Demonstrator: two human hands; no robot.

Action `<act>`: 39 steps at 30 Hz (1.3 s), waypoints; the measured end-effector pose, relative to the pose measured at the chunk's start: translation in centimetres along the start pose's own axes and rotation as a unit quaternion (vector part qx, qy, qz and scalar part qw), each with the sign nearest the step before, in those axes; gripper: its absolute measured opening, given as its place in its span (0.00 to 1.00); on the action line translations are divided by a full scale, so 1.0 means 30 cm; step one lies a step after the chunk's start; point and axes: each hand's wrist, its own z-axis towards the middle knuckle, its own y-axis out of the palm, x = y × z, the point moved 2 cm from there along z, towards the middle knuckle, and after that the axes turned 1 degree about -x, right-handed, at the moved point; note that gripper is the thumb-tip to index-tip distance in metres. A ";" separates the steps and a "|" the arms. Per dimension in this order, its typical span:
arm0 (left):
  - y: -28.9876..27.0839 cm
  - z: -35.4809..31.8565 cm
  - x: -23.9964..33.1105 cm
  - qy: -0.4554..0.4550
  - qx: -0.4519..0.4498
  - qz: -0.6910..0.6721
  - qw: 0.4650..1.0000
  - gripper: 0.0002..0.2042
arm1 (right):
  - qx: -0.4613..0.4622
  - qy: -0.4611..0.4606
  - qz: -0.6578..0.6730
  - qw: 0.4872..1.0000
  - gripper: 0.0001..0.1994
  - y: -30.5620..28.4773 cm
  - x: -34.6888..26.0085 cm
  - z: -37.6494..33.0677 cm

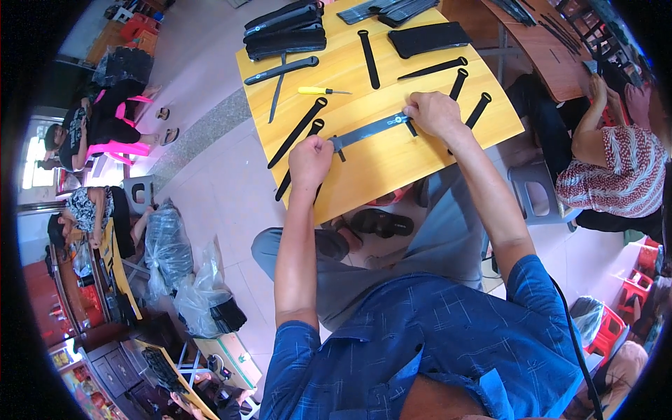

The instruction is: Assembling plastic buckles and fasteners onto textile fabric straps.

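Left hand [311, 162]: fingers curled, strap [371, 131] end pinched.
Right hand [434, 114]: curled, other end pinched.
Strap between hands: could be twisted by uneven pulling.

passable: bare worktop [392, 182] bodyward of left hand [310, 162] and right hand [434, 115] | between hands: dark strip [374, 131] bars way | beyond left hand: yellow-handled screwdriver [313, 90] | outside both: black loop-ended straps [297, 133]

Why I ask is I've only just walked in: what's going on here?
Someone's left hand and right hand hold a dark strip by its two ends at a yellow table. Black straps lie around it, a yellow-handled tool lies beyond it, and dark bundles are piled toward the far side.
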 end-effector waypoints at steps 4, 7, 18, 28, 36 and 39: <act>0.004 -0.008 -0.012 0.018 0.011 -0.033 0.999 0.11 | 0.006 0.009 0.000 1.000 0.14 0.002 -0.005 -0.003; 0.007 -0.011 -0.017 0.042 0.022 -0.042 0.998 0.11 | 0.005 -0.005 0.008 1.000 0.13 0.007 0.001 -0.001; -0.073 -0.010 0.095 0.107 0.052 -0.014 0.993 0.10 | 0.017 -0.010 -0.009 1.000 0.13 0.029 0.025 0.013; -0.024 0.032 0.044 -0.022 -0.055 0.136 0.989 0.14 | 0.034 0.000 -0.006 0.999 0.14 0.022 0.011 -0.002; -0.078 -0.006 0.089 -0.045 -0.071 0.211 0.974 0.12 | 0.184 -0.130 0.034 0.974 0.16 0.031 -0.065 -0.105; -0.115 -0.092 0.109 -0.039 0.009 0.169 0.985 0.13 | 0.174 -0.276 0.036 0.945 0.21 0.109 -0.122 -0.177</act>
